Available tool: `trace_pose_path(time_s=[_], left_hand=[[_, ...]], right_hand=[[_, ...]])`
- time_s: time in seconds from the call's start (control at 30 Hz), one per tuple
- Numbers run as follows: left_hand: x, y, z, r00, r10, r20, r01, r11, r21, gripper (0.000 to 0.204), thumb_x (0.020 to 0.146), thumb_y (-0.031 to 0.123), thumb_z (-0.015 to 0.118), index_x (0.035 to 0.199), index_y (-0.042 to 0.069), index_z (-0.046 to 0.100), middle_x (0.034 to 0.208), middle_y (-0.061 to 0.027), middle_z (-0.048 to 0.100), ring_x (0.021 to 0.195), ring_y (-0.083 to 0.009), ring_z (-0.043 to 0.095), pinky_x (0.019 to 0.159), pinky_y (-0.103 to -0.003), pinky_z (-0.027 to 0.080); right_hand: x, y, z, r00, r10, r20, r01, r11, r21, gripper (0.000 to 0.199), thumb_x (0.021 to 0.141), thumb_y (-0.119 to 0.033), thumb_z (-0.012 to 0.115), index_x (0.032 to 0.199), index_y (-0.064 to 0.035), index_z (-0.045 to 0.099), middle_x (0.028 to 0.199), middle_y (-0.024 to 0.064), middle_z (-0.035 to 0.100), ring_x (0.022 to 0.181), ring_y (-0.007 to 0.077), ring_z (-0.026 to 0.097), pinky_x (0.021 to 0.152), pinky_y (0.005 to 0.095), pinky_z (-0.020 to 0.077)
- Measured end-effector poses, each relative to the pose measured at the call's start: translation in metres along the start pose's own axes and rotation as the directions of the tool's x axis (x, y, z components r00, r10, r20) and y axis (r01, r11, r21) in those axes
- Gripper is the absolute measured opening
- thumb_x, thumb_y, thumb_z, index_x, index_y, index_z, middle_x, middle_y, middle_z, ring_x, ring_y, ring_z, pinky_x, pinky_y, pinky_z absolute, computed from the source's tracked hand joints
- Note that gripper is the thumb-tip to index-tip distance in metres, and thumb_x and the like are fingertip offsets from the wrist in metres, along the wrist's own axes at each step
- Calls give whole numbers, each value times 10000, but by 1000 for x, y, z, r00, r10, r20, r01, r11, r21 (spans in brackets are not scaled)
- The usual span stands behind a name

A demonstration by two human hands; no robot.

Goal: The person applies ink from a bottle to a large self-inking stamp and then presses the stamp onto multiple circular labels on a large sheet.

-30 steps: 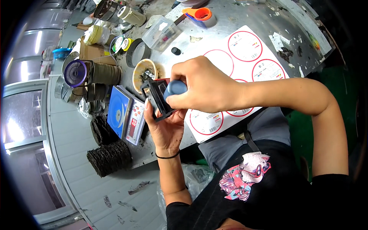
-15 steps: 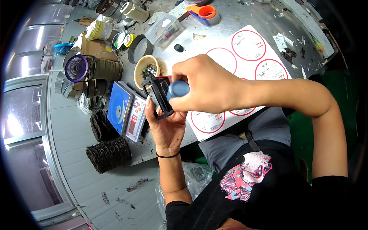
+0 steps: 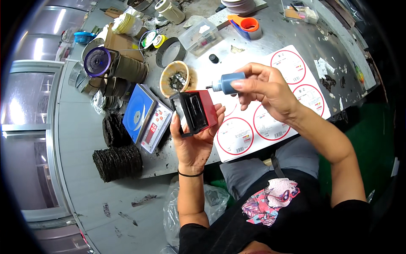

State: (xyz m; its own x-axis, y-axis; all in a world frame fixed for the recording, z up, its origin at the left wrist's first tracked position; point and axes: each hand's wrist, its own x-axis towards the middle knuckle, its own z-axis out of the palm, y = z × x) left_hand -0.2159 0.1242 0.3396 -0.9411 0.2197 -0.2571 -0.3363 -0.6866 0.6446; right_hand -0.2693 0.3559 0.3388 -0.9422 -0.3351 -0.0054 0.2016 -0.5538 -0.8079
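A red and black self-inking stamp rests in my left hand, its dark slotted side turned up and my fingers wrapped round its body. Between the thumb and fingers of my right hand is a small blue-grey ink bottle. The bottle lies nearly level, its thin nozzle pointing left, above and apart from the stamp. A small black cap stands on the table beyond the bottle. Beneath my right hand lies a white sheet of round, red-rimmed labels.
Left of the stamp sits a blue and white digital scale, with dark round stacks beside it. A bowl with dark scraps, a clear plastic box and an orange and blue tape dispenser stand farther back.
My right hand has drawn the bottle up and right, away from the stamp, and tipped it nearly level. The stamp's red side now shows. The whole view has shifted slightly.
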Motion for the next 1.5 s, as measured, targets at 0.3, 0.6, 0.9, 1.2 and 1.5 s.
trace_pose_path(time_s=[0.3,0.6,0.9,1.2,1.5], left_hand=[[41,-52,28,870,492,-30,-411,756,509,811,787,165,834,1457,1,409,1296,-135,571,1200,-224,587,1024,-345,494],[50,-82,49,469,814,343,-384,-162,909,1026,602,219,908,1477,6,416,1251,-203,567,1140,-363,588,947,-435,516],[55,-90,28,906,404,-125,-405,914,20,724,873,153,768,1469,97,360,1365,-107,557,1301,-216,517,1112,-385,405],[35,-117,24,850,525,38,-521,830,198,1041,807,243,795,1640,107,185,1642,-91,300,1454,-230,387,1208,-396,317],[20,-49,-16,942,317,107,-330,828,453,1103,616,249,939,1510,-30,357,1340,-170,573,1291,-269,557,1094,-392,450]], right_hand=[[7,61,6,974,-106,-199,178,902,393,332,1054,-243,592,1301,-22,572,1198,98,687,1119,201,668,1009,371,535],[-6,81,-31,994,50,-95,21,778,627,370,1076,-315,461,1323,-77,600,1275,90,678,1150,236,668,1019,409,552],[7,74,3,914,-224,-337,305,929,210,352,1107,-345,464,1209,-21,558,1196,151,658,1255,258,581,1064,474,481],[0,56,44,918,-225,-327,303,929,211,425,1126,-364,369,1192,17,544,1138,177,661,1256,311,591,1103,453,456],[4,33,10,949,-298,-106,309,945,105,418,1092,-322,506,1296,41,472,1084,174,669,1018,221,680,920,346,569]])
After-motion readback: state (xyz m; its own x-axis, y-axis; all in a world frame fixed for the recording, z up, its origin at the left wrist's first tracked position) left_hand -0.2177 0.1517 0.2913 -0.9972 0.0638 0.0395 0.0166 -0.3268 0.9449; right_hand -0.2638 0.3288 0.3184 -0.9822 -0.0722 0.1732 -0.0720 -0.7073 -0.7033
